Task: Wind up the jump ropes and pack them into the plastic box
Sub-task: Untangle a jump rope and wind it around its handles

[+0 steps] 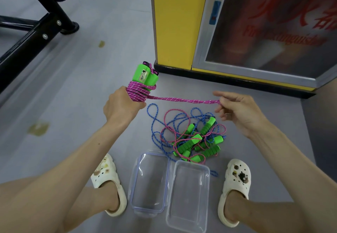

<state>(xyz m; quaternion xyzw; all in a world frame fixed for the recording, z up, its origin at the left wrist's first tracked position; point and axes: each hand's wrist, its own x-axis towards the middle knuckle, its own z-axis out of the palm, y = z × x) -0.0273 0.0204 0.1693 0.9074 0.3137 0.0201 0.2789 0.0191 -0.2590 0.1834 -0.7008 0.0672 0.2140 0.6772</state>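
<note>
My left hand grips a pair of green jump rope handles with pink rope coiled tightly round them. The rope's loose end runs taut to the right, where my right hand pinches its looped tip between thumb and fingers. On the floor below lies a tangled pile of other jump ropes, pink and blue cords with green handles. In front of my feet sit the clear plastic box and its clear lid, side by side, both with nothing in them.
A yellow pillar and a glass-fronted fire extinguisher cabinet stand ahead. A black metal equipment frame crosses the upper left. My white clogs flank the box on the grey floor.
</note>
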